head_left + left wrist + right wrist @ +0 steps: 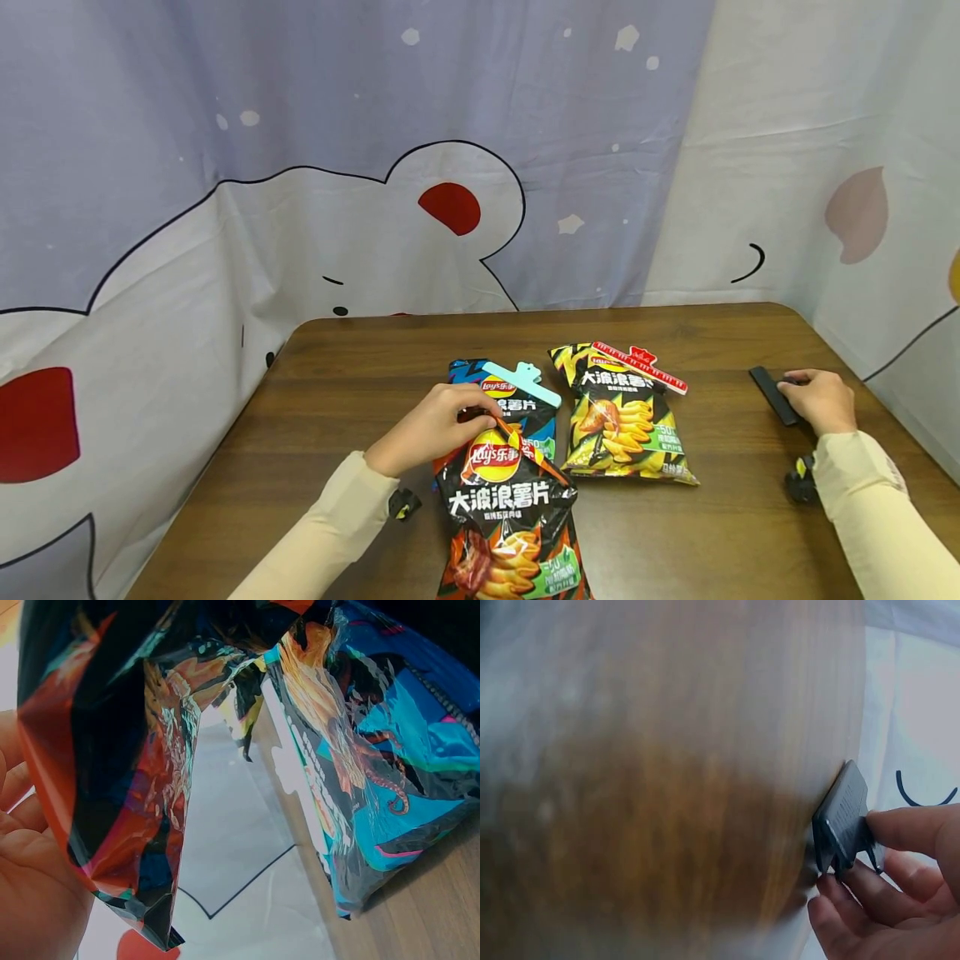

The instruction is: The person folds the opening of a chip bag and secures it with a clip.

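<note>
My left hand [442,425] pinches the top edge of a black and red bag of chips [502,521]. The bag's orange-edged top slants down to the right from my fingertips, and its lower part runs out of the head view. At the right side of the table, my right hand [821,402] grips a black bag clip [771,393] by its handle. In the right wrist view the thumb presses one side of the clip [845,814], with the fingers on the other. The left wrist view shows the bag's shiny side [120,802] hanging beside the left palm.
Behind the held bag lies a blue bag of chips [538,417], its top under a light-blue clip [522,383]. A yellow and black bag [622,417] with a red clip [640,367] lies to its right. A printed curtain [360,242] hangs behind the wooden table [360,358].
</note>
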### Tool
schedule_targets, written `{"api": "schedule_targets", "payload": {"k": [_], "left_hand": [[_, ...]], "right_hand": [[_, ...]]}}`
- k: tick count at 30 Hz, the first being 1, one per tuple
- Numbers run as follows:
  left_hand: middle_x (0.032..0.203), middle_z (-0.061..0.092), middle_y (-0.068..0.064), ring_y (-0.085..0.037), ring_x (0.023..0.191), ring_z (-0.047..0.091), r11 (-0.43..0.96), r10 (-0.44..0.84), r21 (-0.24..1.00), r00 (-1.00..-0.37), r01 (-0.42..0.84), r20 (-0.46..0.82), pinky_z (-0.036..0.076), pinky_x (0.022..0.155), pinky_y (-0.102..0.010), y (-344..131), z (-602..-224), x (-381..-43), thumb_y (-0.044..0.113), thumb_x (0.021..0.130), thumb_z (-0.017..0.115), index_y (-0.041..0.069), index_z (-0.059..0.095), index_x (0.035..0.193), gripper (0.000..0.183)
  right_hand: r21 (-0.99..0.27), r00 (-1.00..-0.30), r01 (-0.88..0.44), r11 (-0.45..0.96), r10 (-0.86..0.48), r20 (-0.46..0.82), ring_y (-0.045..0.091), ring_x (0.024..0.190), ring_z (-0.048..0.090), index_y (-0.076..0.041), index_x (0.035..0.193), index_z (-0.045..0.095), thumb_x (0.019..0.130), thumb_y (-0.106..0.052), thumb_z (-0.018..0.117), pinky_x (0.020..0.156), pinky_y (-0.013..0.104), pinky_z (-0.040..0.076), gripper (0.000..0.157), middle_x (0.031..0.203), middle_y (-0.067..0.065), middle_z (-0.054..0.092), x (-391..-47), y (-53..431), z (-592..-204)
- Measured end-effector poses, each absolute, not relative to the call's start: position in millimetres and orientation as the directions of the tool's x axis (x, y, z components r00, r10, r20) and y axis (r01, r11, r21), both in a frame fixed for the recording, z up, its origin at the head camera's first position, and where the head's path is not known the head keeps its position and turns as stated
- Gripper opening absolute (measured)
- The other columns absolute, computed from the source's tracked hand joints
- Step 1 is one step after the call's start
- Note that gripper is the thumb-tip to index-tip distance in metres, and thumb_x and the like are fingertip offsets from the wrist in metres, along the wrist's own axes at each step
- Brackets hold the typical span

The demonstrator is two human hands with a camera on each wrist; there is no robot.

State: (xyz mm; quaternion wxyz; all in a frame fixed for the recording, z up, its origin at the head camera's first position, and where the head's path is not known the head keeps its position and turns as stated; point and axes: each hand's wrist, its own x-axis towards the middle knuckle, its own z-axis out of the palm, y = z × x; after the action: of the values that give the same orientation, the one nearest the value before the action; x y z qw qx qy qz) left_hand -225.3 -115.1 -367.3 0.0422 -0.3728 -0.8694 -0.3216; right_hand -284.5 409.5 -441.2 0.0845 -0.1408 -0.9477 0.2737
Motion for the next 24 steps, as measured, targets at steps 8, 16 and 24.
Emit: {"api": "schedule_targets", "payload": {"k": [8,16,24], "left_hand": [[0.100,0.071,0.001,-0.009,0.090,0.062,0.509,0.627,0.531,-0.714,0.677,0.310,0.051,0.075,-0.022,-115.0,-367.7,-225.7,0.012,0.092,0.065,0.013,0.072,0.099,0.010],[0.100,0.071,0.002,-0.010,0.091,0.062,0.510,0.630,0.525,-0.711,0.682,0.312,0.051,0.076,-0.022,-114.7,-368.8,-227.1,0.012,0.092,0.065,0.012,0.072,0.099,0.010],[0.099,0.071,0.002,-0.009,0.090,0.062,0.501,0.632,0.522,-0.704,0.690,0.323,0.051,0.075,-0.022,-115.0,-370.1,-227.2,0.013,0.092,0.065,0.013,0.072,0.099,0.010]], "right_hand": [[-0.568,-0.949,0.162,0.807,0.285,0.134,0.055,0.108,0.047,0.014,0.110,0.061,0.090,-0.017,0.057,0.094,0.059,0.029,0.037,0.119,0.037,0.055,-283.3,408.1,-440.4],[-0.593,-0.960,0.167,0.788,0.268,0.086,0.031,0.075,0.067,0.014,0.112,0.061,0.092,-0.022,0.058,0.077,0.048,0.040,0.041,0.102,0.032,0.066,-282.1,407.6,-435.9],[-0.620,-0.968,0.153,0.769,0.242,0.061,0.009,0.057,0.066,0.014,0.115,0.060,0.096,-0.026,0.055,0.062,0.030,0.047,0.045,0.107,0.033,0.064,-278.9,405.4,-431.6]]}}
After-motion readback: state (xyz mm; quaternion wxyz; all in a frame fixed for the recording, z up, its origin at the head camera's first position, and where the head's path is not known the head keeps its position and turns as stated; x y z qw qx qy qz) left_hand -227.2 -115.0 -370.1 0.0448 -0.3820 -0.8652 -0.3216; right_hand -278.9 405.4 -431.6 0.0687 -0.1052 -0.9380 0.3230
